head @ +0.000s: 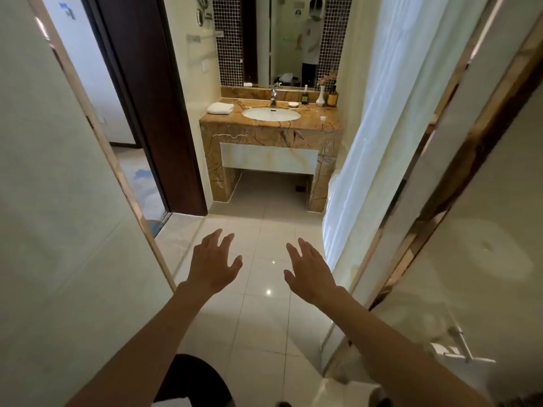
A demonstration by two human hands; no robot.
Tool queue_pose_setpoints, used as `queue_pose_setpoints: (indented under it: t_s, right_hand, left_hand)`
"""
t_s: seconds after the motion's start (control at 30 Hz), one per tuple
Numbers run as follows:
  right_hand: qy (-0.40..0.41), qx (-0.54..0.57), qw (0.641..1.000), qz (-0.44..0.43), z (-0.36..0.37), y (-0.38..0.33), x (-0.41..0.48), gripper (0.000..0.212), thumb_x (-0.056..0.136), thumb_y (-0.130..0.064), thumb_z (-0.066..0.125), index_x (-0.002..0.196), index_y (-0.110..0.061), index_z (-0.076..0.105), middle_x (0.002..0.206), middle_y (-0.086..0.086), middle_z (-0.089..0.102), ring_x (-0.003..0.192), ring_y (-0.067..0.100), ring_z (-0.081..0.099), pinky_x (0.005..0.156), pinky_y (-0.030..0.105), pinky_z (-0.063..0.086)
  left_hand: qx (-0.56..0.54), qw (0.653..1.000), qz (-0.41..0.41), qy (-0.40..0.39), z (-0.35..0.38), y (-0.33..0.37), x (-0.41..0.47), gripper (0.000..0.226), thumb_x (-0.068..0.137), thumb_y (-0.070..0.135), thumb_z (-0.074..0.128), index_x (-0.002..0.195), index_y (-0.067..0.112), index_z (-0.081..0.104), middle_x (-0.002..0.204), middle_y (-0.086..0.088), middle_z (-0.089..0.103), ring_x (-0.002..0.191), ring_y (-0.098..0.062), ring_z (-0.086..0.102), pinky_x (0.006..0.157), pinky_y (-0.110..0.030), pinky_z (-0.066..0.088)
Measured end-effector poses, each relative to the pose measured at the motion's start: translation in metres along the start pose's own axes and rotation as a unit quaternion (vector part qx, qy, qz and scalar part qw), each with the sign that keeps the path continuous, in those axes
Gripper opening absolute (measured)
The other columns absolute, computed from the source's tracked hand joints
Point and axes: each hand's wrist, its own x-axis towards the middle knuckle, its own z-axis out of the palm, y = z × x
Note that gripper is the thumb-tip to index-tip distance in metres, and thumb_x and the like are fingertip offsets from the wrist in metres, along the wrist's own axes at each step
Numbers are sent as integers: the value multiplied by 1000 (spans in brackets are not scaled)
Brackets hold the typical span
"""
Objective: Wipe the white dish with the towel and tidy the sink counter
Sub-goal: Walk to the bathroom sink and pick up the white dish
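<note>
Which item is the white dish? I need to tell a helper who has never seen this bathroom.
Find the marble sink counter below the mirror. Behind the basin, right of the faucet, sits the white dish: small, flat, unlike the tall bottles beside it.

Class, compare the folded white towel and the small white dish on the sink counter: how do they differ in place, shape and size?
The towel lies at the counter's left end, left of the basin; the dish sits behind the basin, right of the tap. The towel is a soft, thick folded block; the dish is a flat, shallow oval. The towel looks clearly larger than the dish. Both are white and rest untouched on the marble counter.
</note>
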Motion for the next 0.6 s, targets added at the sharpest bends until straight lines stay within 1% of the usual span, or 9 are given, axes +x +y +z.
queue_pose_setpoints:
  t_s: [0.07, 0.4, 0.6]
  right_hand:
    - [1, 16, 1000, 0, 4, 9, 19, 64, 98, -34, 49, 151, -14, 20, 161, 17, 15, 148, 33, 15, 119, 40, 16]
    - [9, 22, 1000, -20, 8, 48, 139, 62, 97, -36, 50, 149, -17, 23, 160, 15, 19, 147, 33, 19, 118, 42, 19]
    - [13, 18, 1000, -18, 10, 62, 194, 61, 97, -36, 48, 149, -17, 23, 159, 16, 20, 147, 34, 18, 118, 41, 17]
  left_hand:
    - [0, 1000, -11, 6, 5, 0, 18, 61, 87, 47, 50, 139, 18, 37, 151, -13, 33, 138, -30, 30, 109, -47, 28]
    - [5, 999, -33, 13, 21, 8, 132, 61, 88, 48, 47, 140, 20, 35, 153, -11, 29, 139, -30, 27, 112, -49, 25]
    - [5, 999, -38, 6, 29, 7, 183, 61, 89, 49, 47, 141, 20, 33, 153, -11, 28, 140, -30, 26, 112, -48, 24]
